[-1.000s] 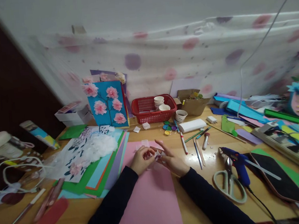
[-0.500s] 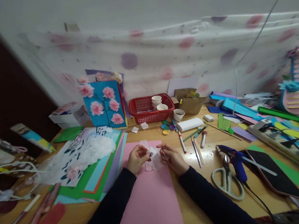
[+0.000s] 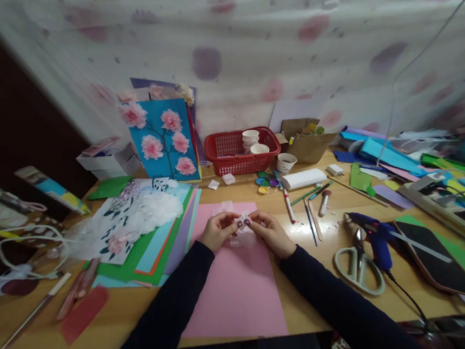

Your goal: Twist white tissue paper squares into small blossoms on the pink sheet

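Observation:
Above a pink sheet of paper (image 3: 235,299), my left hand (image 3: 221,231) and my right hand (image 3: 271,233) meet at the fingertips. Both pinch a small piece of thin white tissue paper (image 3: 243,218), thumbs side by side with dark painted nails. Part of the tissue is hidden behind the fingers. More pale, see-through tissue (image 3: 227,205) lies on the pink sheet behind and below the hands.
Left stand coloured sheets (image 3: 170,256) under fluffy white material (image 3: 154,208) and a blue card with pink flowers (image 3: 160,143). A red basket (image 3: 232,166) holds paper cups. To the right lie scissors (image 3: 359,272), a glue gun (image 3: 379,243), a phone (image 3: 435,254) and several brushes.
My hands have come together, the right moving in so both thumbs now meet on the tissue. The camera view has tilted downward, showing the table's front edge.

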Motion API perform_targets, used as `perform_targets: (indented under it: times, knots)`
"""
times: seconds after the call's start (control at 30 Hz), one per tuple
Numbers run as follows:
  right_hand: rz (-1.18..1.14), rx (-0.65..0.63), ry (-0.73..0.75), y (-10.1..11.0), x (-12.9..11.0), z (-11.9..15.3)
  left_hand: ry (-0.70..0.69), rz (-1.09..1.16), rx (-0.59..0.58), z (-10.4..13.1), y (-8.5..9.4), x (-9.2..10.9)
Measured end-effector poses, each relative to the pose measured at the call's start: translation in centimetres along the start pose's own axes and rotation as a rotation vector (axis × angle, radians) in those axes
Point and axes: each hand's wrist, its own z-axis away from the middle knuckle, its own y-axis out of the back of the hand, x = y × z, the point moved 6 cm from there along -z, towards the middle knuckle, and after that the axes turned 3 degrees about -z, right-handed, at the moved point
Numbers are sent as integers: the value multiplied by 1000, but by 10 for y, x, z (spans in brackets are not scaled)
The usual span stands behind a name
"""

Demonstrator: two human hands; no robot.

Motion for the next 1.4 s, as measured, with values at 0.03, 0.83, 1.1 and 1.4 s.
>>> perform_targets:
  times: [0.03, 0.83, 1.1, 1.4]
  knots:
    - [23, 19, 27, 1, -3, 0, -17, -15, 10, 0, 1, 1]
    - [183, 68, 139, -1, -7, 6, -329, -213, 126, 14, -5, 19]
    - [186, 70, 134, 0, -6, 5, -193, -109, 118, 13, -6, 17]
    - [208, 79, 149, 0, -7, 4, -59, -45, 203, 11, 0, 12]
